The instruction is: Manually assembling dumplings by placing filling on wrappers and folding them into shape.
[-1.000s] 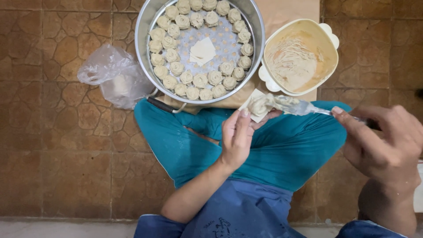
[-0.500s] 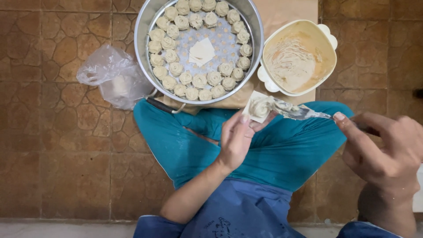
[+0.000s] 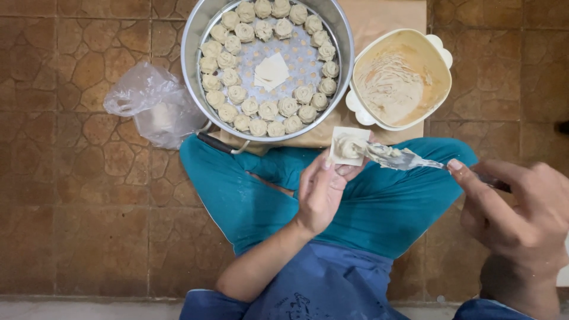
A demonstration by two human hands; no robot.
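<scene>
the left hand (image 3: 320, 192) is cupped under a small square pale dough wrapper (image 3: 348, 146), fingers closed around its lower edge. the right hand (image 3: 515, 216) is clamped on the handle of a metal spoon (image 3: 398, 157) whose tip touches the filling on the wrapper. too much filling could split the thin sheet, or a tilt could drop it onto the teal trousers (image 3: 379, 207). beyond sit the cream bowl (image 3: 441, 59) and the round steel steamer tray of shaped dumplings (image 3: 192, 35).
</scene>
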